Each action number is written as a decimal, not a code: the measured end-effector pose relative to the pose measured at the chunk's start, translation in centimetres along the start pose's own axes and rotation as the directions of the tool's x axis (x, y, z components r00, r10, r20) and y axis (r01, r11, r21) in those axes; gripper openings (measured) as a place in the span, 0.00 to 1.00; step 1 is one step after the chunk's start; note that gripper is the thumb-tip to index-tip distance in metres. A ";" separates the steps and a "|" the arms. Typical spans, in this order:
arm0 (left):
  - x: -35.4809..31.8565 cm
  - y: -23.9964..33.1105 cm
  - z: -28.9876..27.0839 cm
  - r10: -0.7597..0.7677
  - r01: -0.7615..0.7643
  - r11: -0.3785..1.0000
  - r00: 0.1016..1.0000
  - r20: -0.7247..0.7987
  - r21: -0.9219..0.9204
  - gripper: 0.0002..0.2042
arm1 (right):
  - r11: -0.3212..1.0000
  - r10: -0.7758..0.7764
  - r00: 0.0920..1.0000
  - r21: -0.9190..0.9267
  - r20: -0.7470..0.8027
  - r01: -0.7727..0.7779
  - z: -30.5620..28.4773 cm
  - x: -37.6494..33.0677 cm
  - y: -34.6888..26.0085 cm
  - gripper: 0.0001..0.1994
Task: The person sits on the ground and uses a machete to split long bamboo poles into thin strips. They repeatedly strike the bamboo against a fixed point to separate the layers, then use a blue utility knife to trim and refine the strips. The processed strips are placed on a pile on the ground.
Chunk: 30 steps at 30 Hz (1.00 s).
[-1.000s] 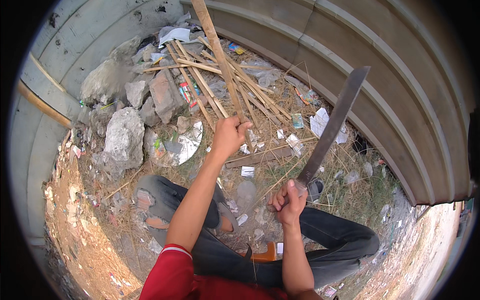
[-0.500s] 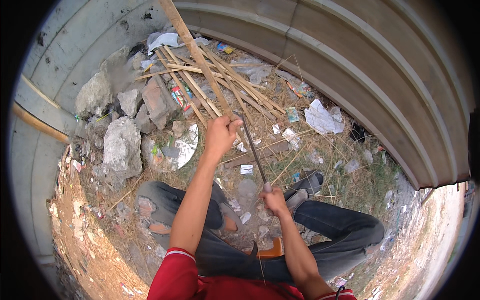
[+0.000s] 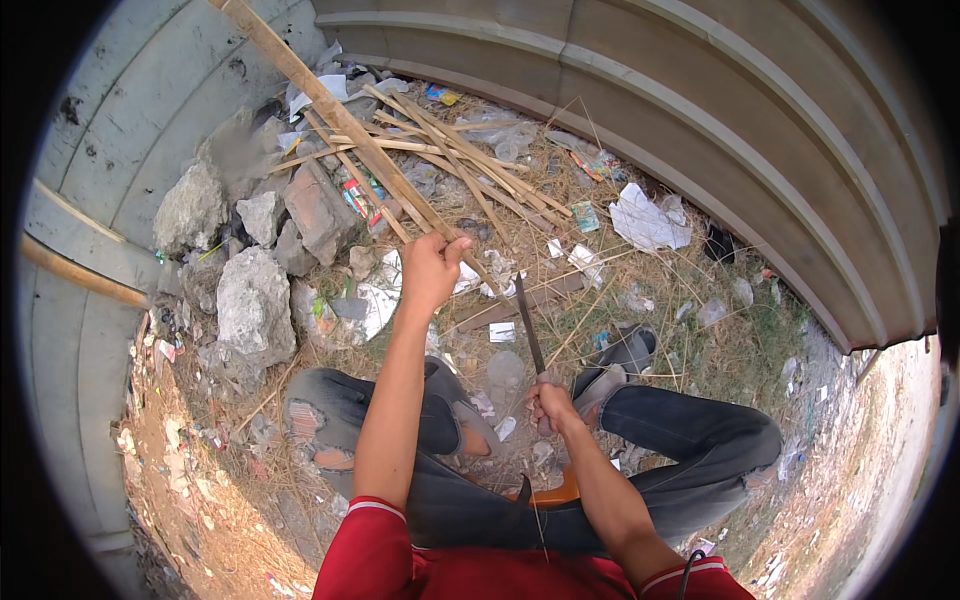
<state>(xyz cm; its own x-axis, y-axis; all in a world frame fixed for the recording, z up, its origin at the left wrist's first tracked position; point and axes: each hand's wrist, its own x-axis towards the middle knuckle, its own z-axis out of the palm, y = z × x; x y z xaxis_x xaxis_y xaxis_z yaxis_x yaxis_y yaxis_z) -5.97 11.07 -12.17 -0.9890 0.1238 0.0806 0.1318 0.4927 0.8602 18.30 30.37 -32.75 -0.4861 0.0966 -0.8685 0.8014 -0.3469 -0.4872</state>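
A long, flat bamboo strip (image 3: 335,112) slants from the upper left down to my left hand (image 3: 432,272), whose fingers are closed around it near its lower end. My right hand (image 3: 552,402) grips the handle of a long knife (image 3: 528,318) with a narrow dark blade. The blade points up and away, its tip a little to the right of the strip's lower end and apart from it. Beyond my left hand, a loose pile of similar strips (image 3: 455,150) lies crisscrossed on the ground.
Broken concrete chunks (image 3: 250,305) are heaped at the left. A ribbed metal sheet wall (image 3: 700,110) curves along the far right, and a pale panel wall (image 3: 90,250) stands left. White paper scraps (image 3: 645,220) litter dry grass. Between my bent legs (image 3: 690,440) sits an orange object (image 3: 556,490).
The strip's far end has swung to the left. The knife tip has come away from beside my left hand and moved down and right, while both hands keep their holds.
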 end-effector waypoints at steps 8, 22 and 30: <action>-0.3 1.8 -2.0 0.196 -0.167 0.979 0.930 0.312 -0.117 0.07 | 0.783 -0.622 0.762 -0.159 -0.184 0.601 4.9 -7.9 -6.1 0.10; -0.2 2.4 -2.2 0.181 -0.179 0.983 0.884 0.430 -0.044 0.06 | 0.760 -0.645 0.733 -0.076 -0.216 0.646 3.5 -11.1 -7.3 0.09; 0.5 0.7 -0.9 0.118 -0.111 0.993 0.873 0.473 -0.043 0.06 | 0.931 -0.239 0.955 -0.322 -0.177 0.173 0.9 -7.2 -4.8 0.09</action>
<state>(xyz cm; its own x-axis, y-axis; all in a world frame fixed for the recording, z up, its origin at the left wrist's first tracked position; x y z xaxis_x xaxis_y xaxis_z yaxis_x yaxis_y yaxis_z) -6.41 10.67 -11.10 -0.8164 0.5737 -0.0659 0.2382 0.4385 0.8666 17.61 30.54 -24.08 -0.5939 0.3398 -0.7292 0.7740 -0.0061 -0.6332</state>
